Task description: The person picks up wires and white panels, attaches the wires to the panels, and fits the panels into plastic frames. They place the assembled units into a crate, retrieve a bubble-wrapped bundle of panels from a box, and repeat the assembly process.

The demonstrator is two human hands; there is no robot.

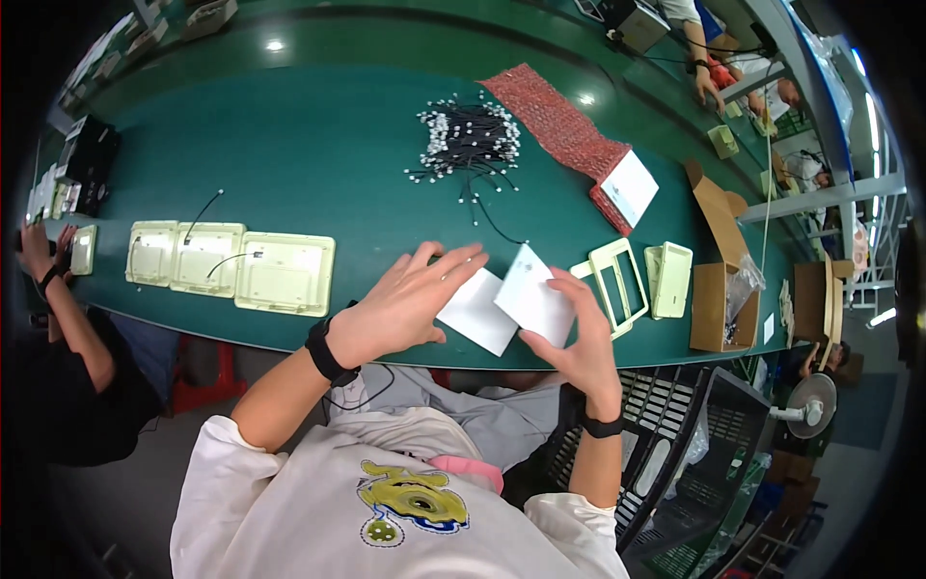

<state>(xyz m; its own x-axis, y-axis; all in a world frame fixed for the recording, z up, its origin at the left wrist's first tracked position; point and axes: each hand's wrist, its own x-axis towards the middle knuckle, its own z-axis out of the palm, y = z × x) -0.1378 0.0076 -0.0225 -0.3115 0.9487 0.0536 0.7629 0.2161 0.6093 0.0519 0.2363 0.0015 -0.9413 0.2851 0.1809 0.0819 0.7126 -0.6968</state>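
Observation:
My left hand [405, 301] lies flat with fingers spread at the front edge of the green table [318, 164], its fingertips on a white square panel [475, 314]. My right hand [577, 340] grips a second white square panel [533, 299], held tilted just right of the first and overlapping it. Both wrists wear black bands. A pale cream frame [615, 280] lies right of my right hand, touching a cream cover [670, 280].
Three cream housings [231, 265] with black wires sit in a row at the left. A pile of black cables [468, 140], red bubble wrap [559, 125] with a white panel [632, 186], and an open cardboard box [719, 289] lie beyond. Other people's hands work at left and far right.

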